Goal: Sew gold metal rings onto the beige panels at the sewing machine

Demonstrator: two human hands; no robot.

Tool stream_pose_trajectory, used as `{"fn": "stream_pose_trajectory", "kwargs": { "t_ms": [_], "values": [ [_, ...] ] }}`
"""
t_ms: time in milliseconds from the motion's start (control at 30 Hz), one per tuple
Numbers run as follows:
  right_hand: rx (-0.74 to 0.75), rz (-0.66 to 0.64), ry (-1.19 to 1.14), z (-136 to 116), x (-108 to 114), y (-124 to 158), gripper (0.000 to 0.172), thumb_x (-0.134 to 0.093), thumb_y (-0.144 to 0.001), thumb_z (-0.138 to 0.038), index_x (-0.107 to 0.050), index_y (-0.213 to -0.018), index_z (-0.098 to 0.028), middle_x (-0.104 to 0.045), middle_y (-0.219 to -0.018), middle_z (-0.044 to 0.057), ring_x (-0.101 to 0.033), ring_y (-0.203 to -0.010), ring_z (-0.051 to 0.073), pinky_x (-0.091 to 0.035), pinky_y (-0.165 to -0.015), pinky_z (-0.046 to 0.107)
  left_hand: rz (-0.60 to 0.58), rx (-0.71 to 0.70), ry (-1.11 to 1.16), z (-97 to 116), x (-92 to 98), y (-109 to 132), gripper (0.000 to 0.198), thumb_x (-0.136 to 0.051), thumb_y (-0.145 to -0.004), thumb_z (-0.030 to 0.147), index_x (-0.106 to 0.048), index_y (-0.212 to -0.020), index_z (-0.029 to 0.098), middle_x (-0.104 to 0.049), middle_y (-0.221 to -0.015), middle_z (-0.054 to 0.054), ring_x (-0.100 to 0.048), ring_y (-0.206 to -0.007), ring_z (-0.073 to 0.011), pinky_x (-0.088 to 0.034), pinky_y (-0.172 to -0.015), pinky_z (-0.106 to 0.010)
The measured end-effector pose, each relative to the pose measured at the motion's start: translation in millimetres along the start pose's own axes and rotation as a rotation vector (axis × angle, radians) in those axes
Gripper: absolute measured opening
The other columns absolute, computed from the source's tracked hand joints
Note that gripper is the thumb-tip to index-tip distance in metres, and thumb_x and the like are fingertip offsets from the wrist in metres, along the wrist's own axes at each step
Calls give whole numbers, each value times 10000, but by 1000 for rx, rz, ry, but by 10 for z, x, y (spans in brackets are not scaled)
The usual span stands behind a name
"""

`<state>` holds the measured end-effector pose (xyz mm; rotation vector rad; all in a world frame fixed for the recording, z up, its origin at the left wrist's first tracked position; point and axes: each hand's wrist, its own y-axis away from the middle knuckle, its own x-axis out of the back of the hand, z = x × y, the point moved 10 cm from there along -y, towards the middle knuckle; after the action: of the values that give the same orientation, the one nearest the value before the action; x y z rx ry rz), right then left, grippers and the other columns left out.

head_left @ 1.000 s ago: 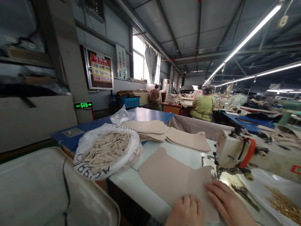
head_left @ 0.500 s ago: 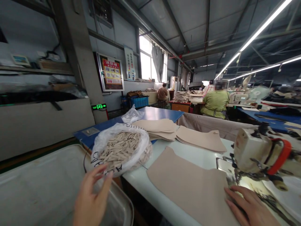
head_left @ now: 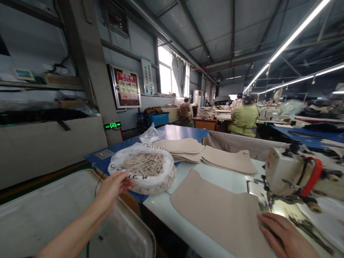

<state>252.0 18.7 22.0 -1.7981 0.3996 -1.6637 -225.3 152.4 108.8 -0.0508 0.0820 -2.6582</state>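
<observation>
My left hand [head_left: 118, 184] is closed on the near left rim of a white plastic bag [head_left: 168, 172] with dark lettering. Many small beige strips [head_left: 146, 163] fill the bag. My right hand [head_left: 286, 229] lies with its fingers stretched out on the right edge of a large beige fabric panel [head_left: 212, 209], just in front of the sewing machine [head_left: 286, 172]. The panel is flat on the pale tabletop [head_left: 158, 209], its right edge close to the machine's needle area.
Stacked beige panels [head_left: 228, 159] lie behind the large one, and another stack [head_left: 182, 147] sits beside the bag. A blue table [head_left: 188, 132] adjoins the worktop. At lower left stands a large metal tray [head_left: 53, 200]. A person in green [head_left: 244, 120] sits farther back.
My left hand has moved forward from above the tray and closed on the bag's rim. The bag's mouth has changed shape. My right hand stays on the panel.
</observation>
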Motion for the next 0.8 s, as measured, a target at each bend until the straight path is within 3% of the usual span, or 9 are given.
{"fn": "stream_pose_trajectory", "kwargs": {
  "t_ms": [100, 167, 333, 433, 533, 633, 733, 800],
  "values": [
    [14, 17, 18, -36, 44, -20, 408, -398, -897, -461, -718, -932, -209, -696, -943, 93, -668, -845, 211, -571, -748, 302, -27, -45, 198, 223, -147, -99, 81, -603, -607, 215, -542, -588, 165, -599, -454, 25, -580, -453, -105, -475, -472, -171],
    [21, 30, 21, -53, 68, -24, 416, -387, -904, -454, -720, -920, -205, -698, -931, 94, -671, -831, 206, -575, -736, 297, -25, -87, 235, 236, -172, -110, 101, -623, -590, 230, -544, -595, 167, -602, -473, 37, -584, -475, -104, -477, -491, -172],
    [18, 29, 23, -50, 54, -18, 417, -386, -905, -452, -718, -916, -201, -696, -937, 98, -671, -839, 210, -576, -736, 298, -101, 53, 30, -350, -120, 60, 259, -687, -522, 391, -561, -567, 169, -603, -474, 17, -581, -493, -156, -472, -484, -241],
    [9, 6, 8, -26, 20, -11, 408, -394, -903, -457, -716, -926, -206, -695, -944, 95, -669, -847, 207, -571, -747, 287, -141, -16, -118, -479, -3, 198, 346, -657, -562, 511, -543, -535, 185, -586, -487, 18, -555, -502, -159, -467, -504, -258],
    [10, 2, -7, -10, 6, -2, 401, -404, -899, -466, -714, -940, -215, -694, -956, 89, -668, -853, 206, -564, -763, 282, -89, -271, -342, -293, 117, 304, 379, -556, -684, 562, -527, -558, 206, -548, -502, 26, -533, -511, -162, -459, -520, -270],
    [19, 18, -7, -16, 22, -5, 412, -393, -902, -469, -717, -919, -216, -697, -941, 86, -670, -840, 201, -562, -758, 276, 71, -719, -588, 52, 143, 500, 320, -547, -733, 527, -586, -744, 209, -638, -767, -33, -607, -731, -227, -494, -695, -343],
    [34, 37, 3, -43, 53, -21, 415, -379, -913, -450, -717, -909, -209, -698, -929, 84, -671, -829, 192, -563, -744, 265, 8, -1160, -843, 130, -165, 748, 320, -544, -780, 446, -598, -985, 206, -601, -1125, -102, -556, -1029, -287, -430, -900, -429],
    [40, 39, 11, -58, 63, -30, 408, -381, -914, -441, -714, -915, -206, -697, -930, 83, -670, -833, 193, -561, -750, 268, -79, -1300, -963, 44, -353, 795, 267, -491, -832, 353, -587, -1034, 206, -606, -1126, -104, -564, -1016, -268, -438, -889, -418]
  ]
}}
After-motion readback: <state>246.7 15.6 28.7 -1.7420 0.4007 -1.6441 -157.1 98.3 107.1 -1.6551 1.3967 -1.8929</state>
